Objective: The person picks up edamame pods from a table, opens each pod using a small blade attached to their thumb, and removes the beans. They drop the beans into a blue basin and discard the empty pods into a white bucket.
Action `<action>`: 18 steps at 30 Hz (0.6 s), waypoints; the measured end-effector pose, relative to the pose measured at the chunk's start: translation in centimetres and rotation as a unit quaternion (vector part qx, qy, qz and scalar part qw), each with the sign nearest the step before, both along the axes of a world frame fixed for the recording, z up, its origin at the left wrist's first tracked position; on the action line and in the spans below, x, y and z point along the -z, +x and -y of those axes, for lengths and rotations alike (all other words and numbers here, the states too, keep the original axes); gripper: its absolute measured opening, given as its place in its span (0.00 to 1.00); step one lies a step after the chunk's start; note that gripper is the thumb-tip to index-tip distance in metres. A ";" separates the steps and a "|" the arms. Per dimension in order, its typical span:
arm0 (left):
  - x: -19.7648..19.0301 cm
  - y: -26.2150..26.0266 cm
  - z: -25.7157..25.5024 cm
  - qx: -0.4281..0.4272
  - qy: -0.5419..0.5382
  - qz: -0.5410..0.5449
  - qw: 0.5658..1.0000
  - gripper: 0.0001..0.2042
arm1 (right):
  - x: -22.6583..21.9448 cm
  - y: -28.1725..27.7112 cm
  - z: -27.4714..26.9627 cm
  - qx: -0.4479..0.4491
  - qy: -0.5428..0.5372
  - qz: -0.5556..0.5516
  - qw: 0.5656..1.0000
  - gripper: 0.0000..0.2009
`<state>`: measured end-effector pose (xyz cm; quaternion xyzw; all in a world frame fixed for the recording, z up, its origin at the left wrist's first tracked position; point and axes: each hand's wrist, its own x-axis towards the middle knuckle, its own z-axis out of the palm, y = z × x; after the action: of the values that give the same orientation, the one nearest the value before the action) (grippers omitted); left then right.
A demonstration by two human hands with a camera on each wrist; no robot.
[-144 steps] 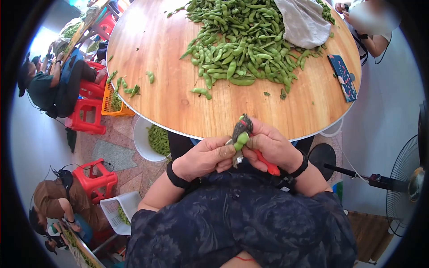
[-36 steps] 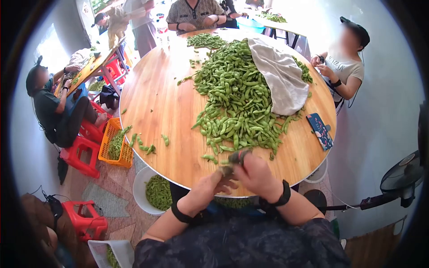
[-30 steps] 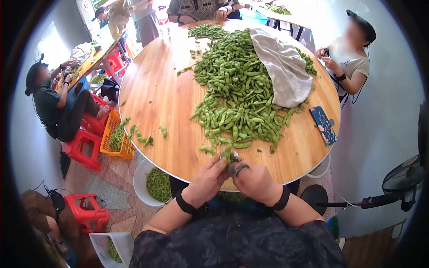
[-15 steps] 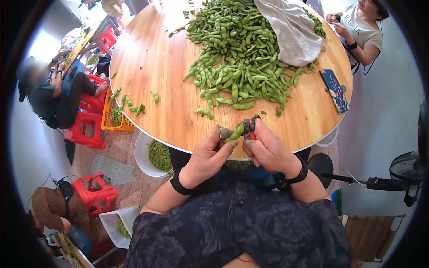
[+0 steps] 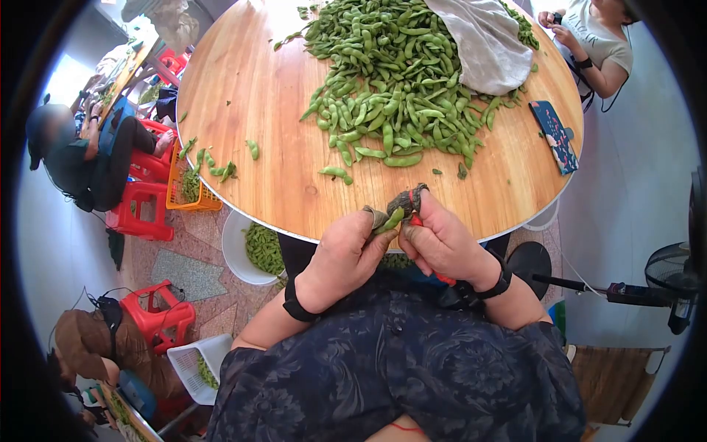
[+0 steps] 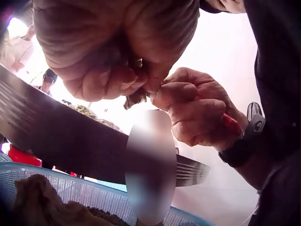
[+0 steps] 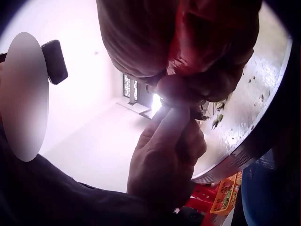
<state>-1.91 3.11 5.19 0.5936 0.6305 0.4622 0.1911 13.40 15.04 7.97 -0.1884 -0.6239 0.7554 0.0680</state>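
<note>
My left hand (image 5: 340,256) pinches a green edamame pod (image 5: 395,218) in the head view, just off the table's near edge. Close against it, my right hand (image 5: 445,249) grips a red-handled tool (image 5: 445,279), whose working end is hidden by the fingers. Dark wrapping (image 5: 405,200) covers the right index finger, and a greyish-brown cover (image 5: 375,216) sits on a left fingertip. Both hands meet at their fingertips in the left wrist view, where part of the red handle (image 6: 231,123) shows in the right fist. A large heap of edamame pods (image 5: 398,88) lies beyond them.
A pale cloth (image 5: 493,51) partly covers the heap on the round wooden table (image 5: 243,81). A dark flowered case (image 5: 554,137) lies at right. Below left stand a white bucket of pods (image 5: 234,254) and an orange basket (image 5: 177,193). A fan (image 5: 672,269) stands at right.
The head view has tilted down since a second ago. The hands have gone from blurred motion to a close hold on a pod, and the left hand has turned slightly over it.
</note>
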 end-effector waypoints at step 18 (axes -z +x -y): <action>0.0 -0.9 0.9 0.127 -0.105 0.167 0.972 0.05 | 0.5 0.3 -0.6 -0.072 -0.035 0.010 0.997 0.10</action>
<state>-2.83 2.25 5.17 0.5599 0.5541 0.4578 0.4123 13.68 15.65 7.46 -0.1529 -0.6097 0.7777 0.0003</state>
